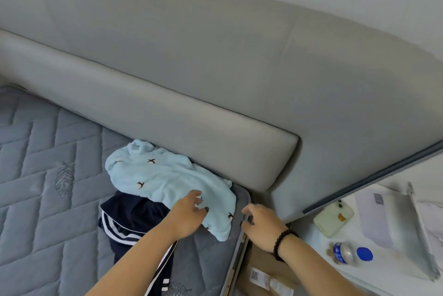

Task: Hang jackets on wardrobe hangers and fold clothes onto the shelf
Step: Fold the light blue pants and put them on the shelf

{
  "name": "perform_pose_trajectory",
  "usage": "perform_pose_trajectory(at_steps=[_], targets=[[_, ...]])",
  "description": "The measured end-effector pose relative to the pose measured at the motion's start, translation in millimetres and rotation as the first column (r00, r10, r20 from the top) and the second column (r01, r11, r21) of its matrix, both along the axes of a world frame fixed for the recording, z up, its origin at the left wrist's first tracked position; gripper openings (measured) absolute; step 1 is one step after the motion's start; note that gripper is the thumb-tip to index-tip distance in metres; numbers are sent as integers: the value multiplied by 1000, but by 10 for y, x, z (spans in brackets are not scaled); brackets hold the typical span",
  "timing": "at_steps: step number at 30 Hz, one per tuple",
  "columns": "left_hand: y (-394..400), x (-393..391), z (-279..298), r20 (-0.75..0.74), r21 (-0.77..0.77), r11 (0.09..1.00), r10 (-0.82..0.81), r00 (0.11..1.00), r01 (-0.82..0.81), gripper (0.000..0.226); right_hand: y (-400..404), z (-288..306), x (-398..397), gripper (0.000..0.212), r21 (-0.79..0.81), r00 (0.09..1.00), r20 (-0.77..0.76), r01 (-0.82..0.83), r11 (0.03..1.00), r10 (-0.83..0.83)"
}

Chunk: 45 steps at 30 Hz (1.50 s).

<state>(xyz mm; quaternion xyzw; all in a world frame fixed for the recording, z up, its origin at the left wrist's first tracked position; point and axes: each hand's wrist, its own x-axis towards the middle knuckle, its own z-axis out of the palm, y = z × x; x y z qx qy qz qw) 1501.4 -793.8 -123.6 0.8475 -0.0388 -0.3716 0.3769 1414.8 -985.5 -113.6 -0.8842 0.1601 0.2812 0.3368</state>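
My left hand (pixel 185 215) has its fingers apart, touching the light-blue garment (pixel 167 183) heaped on the mattress (pixel 48 188) over the navy striped jacket (pixel 129 221); my right hand (pixel 260 225) hovers loosely curled, holding nothing. Nothing looks folded or hung yet.

white label (pixel 260 277) on brown cardboard, print blurred, nothing legible
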Motion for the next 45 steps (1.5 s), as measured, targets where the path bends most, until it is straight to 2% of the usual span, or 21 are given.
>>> perform_pose_trajectory(at_steps=[2, 4, 5, 6, 7, 8, 9, 10, 14, 17, 20, 22, 24, 27, 30, 32, 34, 37, 39, 41, 45], targets=[[19, 156, -337, -11, -17, 979, 201, 980, -201, 33, 43, -267, 127, 37, 25, 999, -35, 16, 1000, -15], [65, 331, -664, -14, 15, 891, 453, 891, -453, 42, 91, -513, 201, 36, 48, 998, -61, 20, 999, -17], [104, 418, -805, -60, 78, 806, 591, 804, -587, 57, 116, -618, 223, 37, 54, 997, -83, 14, 998, -9], [126, 483, -891, -139, 142, 692, 721, 678, -707, 66, 140, -708, 234, 39, 61, 994, -109, 6, 998, 1], [165, 557, -1004, -268, 158, 579, 805, 530, -800, 66, 157, -788, 236, 40, 67, 991, -130, -2, 998, 11], [185, 622, -1068, -408, 147, 503, 815, 411, -852, 57, 169, -849, 234, 41, 71, 989, -145, -8, 997, 18], [200, 669, -1103, -501, 128, 457, 796, 341, -880, 48, 175, -888, 236, 41, 73, 988, -152, -12, 997, 23], [217, 699, -1118, -526, 116, 443, 786, 323, -889, 42, 173, -908, 238, 41, 74, 987, -156, -13, 997, 25], [185, 710, -1118, -472, 50, 428, 806, 356, -902, 27, 116, -860, 241, 40, 74, 988, -152, -14, 997, 25], [116, 673, -852, -512, -64, 352, 791, 333, -934, 22, 85, -714, 261, 43, 69, 991, -133, -18, 997, 27], [52, 545, -383, -632, -150, 320, 697, 340, -935, 16, 134, -499, 245, 65, 121, 995, -99, 20, 992, -8], [19, 407, -1, -736, -187, 288, 592, 328, -939, 13, 224, -297, 220, 90, 217, 998, -33, 54, 975, -48], [0, 250, 428, -778, -232, 280, 521, 351, -931, 13, 352, 9, 165, 103, 297, 993, 94, 35, 954, -66], [0, -3, 1127, -773, -331, 281, 468, 430, -901, 12, 565, 447, 5, 116, 268, 958, 282, -40, 963, -39], [27, -279, 1782, -743, -429, 303, 418, 523, -851, 12, 722, 785, -179, 122, 236, 909, 408, -17, 972, -83], [69, -537, 2207, -717, -494, 334, 366, 594, -803, 12, 809, 1077, -354, 120, 241, 859, 485, 50, 969, -165], [138, -845, 2577, -670, -567, 376, 308, 676, -733, 12, 866, 1410, -587, 109, 277, 804, 532, 130, 952, -265], [302, -1359, 3071, -586, -664, 407, 238, 775, -627, 11, 899, 1871, -1082, 59, 309, 703, 620, 188, 932, -348], [438, -1721, 3347, -537, -706, 423, 205, 819, -569, 11, 937, 2174, -1486, 37, 212, 637, 703, 239, 948, -317], [567, -2084, 3574, -478, -738, 459, 164, 863, -495, 10, 980, 2457, -1886, 29, 180, 553, 771, 286, 941, -316], [743, -2743, 3911, -358, -785, 507, 98, 929, -356, 4, 1064, 2925, -2612, 30, 193, 418, 828, 413, 890, -374]])
